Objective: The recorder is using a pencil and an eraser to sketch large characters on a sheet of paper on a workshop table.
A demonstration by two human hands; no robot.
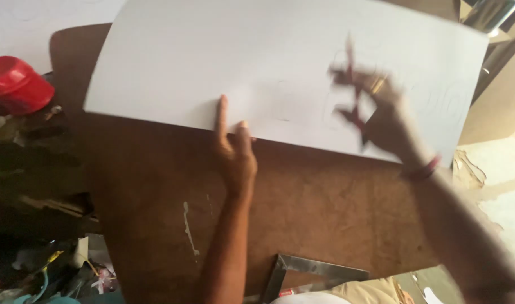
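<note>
A large white sheet (257, 62) with faint pencil outlines lies across a brown board (325, 208). My left hand (235, 152) rests at the sheet's near edge, its index finger stretched out flat on the paper. My right hand (381, 115) hovers, blurred, over the right part of the sheet. It grips a thin dark red pencil (354, 90) between its fingers. A ring sits on one finger and a red bangle (425, 169) on the wrist.
A red plastic bowl (15, 83) sits at the left above a dark heap of clutter. A metal try square (313, 270) lies at the board's near edge. Cardboard (496, 107) and pale floor show at the right.
</note>
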